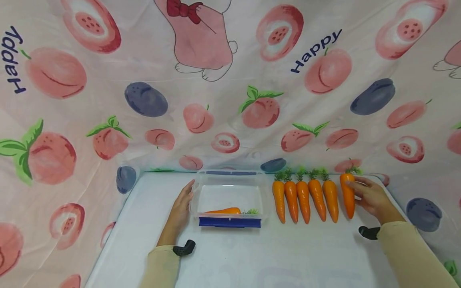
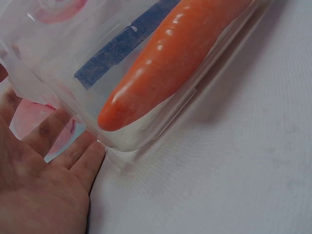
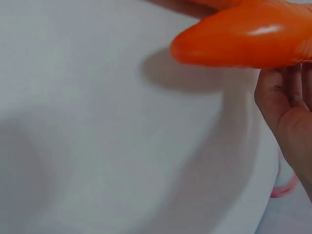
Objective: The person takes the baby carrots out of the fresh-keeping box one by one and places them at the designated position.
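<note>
My right hand grips an orange carrot with a green leafy top, at the right end of a row of carrots. In the right wrist view the tip of that carrot casts a shadow on the table, and my fingers are behind its body. My left hand rests its extended fingers against the left side of a clear plastic container with a blue clasp. One carrot lies inside along the near wall, its tip toward my left hand.
Several carrots lie side by side between the container and my right hand, tips toward me. The white table meets a fruit-print cloth hung behind and at both sides.
</note>
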`<state>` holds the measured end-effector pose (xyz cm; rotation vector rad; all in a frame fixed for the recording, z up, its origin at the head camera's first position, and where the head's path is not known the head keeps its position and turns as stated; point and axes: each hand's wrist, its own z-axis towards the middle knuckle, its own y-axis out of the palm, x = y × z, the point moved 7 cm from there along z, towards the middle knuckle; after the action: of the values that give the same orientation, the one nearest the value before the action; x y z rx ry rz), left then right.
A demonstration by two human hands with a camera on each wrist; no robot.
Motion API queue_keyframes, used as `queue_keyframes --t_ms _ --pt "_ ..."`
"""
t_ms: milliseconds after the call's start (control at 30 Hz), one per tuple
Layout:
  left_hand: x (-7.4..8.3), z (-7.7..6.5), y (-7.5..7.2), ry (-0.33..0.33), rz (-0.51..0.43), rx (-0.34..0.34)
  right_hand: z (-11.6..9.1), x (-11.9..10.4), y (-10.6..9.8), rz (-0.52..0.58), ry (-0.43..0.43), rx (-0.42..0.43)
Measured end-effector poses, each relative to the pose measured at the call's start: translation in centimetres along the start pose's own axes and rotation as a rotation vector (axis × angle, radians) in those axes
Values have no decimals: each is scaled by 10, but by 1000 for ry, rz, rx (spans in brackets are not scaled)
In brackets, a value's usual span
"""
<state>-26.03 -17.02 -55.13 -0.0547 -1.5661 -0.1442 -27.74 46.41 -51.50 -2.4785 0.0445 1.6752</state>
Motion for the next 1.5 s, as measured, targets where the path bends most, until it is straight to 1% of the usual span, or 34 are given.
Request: queue_keyframes --t_ms 167,267,467,667,867,1000,1200,1333,1500 --pt "0 1 2 -9 -24 -4 5 16 -6 -125 55 62" --pt "0 1 2 -10 -25 -4 5 23 -7 -139 78 94" --pt "0 0 1 -4 -16 -7 5 27 -7 -184 75 137" --pt "1 0 3 -1 -22 -10 5 27 -6 -235 76 131" --pt "4 -1 4 4 -30 -10 5 31 -2 -230 93 117" --pt "5 -2 3 3 -22 -3 2 28 1 -252 99 116" --pt "4 -1 3 8 -25 -6 3 26 4 -323 77 136" --pt "2 0 2 2 -26 -2 4 26 5 -332 69 160" --pt "0 1 1 -1 -27 2 6 29 6 -365 88 156"
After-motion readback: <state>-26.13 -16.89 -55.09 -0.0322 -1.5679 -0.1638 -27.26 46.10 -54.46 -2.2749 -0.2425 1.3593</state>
